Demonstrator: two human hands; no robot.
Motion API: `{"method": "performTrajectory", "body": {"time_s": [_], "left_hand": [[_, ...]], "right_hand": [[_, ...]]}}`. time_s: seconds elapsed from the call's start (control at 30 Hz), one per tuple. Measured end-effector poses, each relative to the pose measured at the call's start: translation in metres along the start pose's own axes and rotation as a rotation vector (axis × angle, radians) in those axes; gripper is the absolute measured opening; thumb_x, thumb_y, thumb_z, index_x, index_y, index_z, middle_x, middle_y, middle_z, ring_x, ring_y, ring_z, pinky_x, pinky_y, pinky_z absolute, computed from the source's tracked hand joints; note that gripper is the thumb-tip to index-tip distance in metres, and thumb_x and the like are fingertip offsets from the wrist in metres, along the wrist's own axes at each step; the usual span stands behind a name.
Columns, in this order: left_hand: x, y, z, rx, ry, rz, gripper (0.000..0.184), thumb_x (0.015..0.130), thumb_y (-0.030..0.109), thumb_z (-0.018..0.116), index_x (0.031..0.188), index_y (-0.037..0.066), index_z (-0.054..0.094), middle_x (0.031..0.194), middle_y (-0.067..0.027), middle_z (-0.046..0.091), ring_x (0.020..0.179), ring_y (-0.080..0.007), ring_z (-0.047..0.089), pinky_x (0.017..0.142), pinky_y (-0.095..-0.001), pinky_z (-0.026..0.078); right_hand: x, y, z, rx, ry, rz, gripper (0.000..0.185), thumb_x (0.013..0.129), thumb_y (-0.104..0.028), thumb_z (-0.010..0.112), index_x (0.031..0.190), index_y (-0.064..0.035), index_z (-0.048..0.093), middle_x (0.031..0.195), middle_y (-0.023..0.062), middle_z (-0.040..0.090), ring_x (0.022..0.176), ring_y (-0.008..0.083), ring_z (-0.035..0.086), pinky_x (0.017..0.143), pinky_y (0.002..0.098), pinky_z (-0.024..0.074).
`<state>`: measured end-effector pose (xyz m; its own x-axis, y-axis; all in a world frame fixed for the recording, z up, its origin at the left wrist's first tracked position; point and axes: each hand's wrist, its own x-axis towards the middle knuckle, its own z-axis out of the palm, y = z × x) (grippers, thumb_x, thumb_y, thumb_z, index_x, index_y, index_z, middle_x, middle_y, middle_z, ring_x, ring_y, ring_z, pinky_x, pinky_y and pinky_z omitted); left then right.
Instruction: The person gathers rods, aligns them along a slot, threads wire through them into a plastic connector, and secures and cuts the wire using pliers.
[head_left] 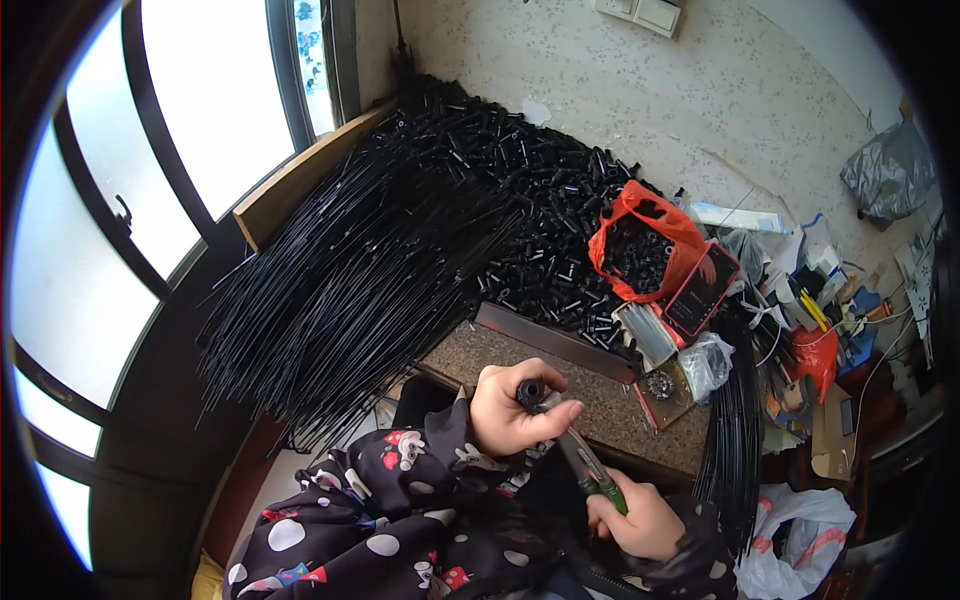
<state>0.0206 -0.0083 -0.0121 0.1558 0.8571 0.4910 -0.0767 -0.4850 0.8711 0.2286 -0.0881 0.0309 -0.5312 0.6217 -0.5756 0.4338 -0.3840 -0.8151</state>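
Note:
My left hand [505, 415] is closed around a short black plastic tube [529, 392], its round open end facing up between finger and thumb. My right hand [640, 518] grips the green handles of a pair of pliers [608, 492]. The metal jaws slant up to the left and reach my left thumb and the tube; whether their tips touch the tube is hidden. Both hands are over the near edge of a brown speckled tabletop [540, 362].
Long thin black rods [340, 290] lie bundled at the left, beside a heap of short black tubes [540, 200]. A red bag [600, 245] of small black parts, a phone [703, 290] and a dark metal bar [555, 342] stand ahead. More rods [735, 430] hang at the right.

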Motion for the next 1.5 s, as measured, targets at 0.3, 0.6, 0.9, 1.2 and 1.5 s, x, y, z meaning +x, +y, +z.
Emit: {"method": "performTrajectory", "body": {"time_s": [0.3,0.6,0.9,1.2,1.5], "left_hand": [[0.007,0.023,-0.006,-0.085,-0.005,-0.051,0.025,0.068,0.017,0.073,0.076,0.001,0.056,0.055,0.001,0.054,0.051,-0.0026,0.047,0.046,-0.019,0.037],[-0.002,0.026,-0.003,-0.187,0.089,-0.012,0.026,0.069,0.013,0.069,0.087,-0.001,0.057,0.06,0.0037,0.052,0.053,-0.0011,0.042,0.048,-0.0173,0.031],[0.001,0.022,-0.015,-0.158,0.081,-0.018,0.034,0.082,0.012,0.053,0.111,-0.006,0.05,0.059,0.0022,0.049,0.053,-0.0026,0.042,0.049,-0.017,0.032],[-0.003,0.02,-0.011,-0.367,-0.005,0.059,0.042,0.086,0.027,0.053,0.106,-0.009,0.046,0.05,0.0044,0.038,0.041,-0.0029,0.03,0.039,-0.0193,0.021],[0.048,0.065,-0.06,-0.946,-0.052,0.342,0.069,0.086,0.051,0.043,0.125,-0.004,0.032,0.073,-0.0053,0.055,0.052,-0.0112,0.048,0.043,-0.0187,0.038]], "right_hand": [[0.017,0.012,0.031,-0.165,0.374,-0.358,0.045,0.084,-0.007,0.052,0.126,0.001,0.038,0.083,0.0104,0.06,0.065,0.0148,0.059,0.062,0.0253,0.0471],[0.034,0.016,0.052,-0.376,0.59,-0.483,0.046,0.08,-0.006,0.058,0.123,-0.0022,0.043,0.09,0.0154,0.059,0.08,0.0287,0.062,0.072,0.0313,0.0481],[0.085,0.062,-0.035,-0.666,0.958,-0.52,0.036,0.078,-0.031,0.062,0.098,-0.0024,0.054,0.084,0.0137,0.052,0.077,0.0292,0.057,0.063,0.0401,0.044],[0.121,0.12,-0.051,-1.076,1.106,-0.233,0.047,0.074,-0.042,0.062,0.097,-0.0019,0.051,0.085,0.0074,0.047,0.083,0.0251,0.048,0.07,0.0355,0.0441],[0.051,0.082,-0.025,-0.552,0.713,-0.772,0.051,0.074,-0.032,0.066,0.112,-0.0035,0.048,0.126,0.0148,0.042,0.111,0.0284,0.045,0.09,0.0357,0.0389]]}}
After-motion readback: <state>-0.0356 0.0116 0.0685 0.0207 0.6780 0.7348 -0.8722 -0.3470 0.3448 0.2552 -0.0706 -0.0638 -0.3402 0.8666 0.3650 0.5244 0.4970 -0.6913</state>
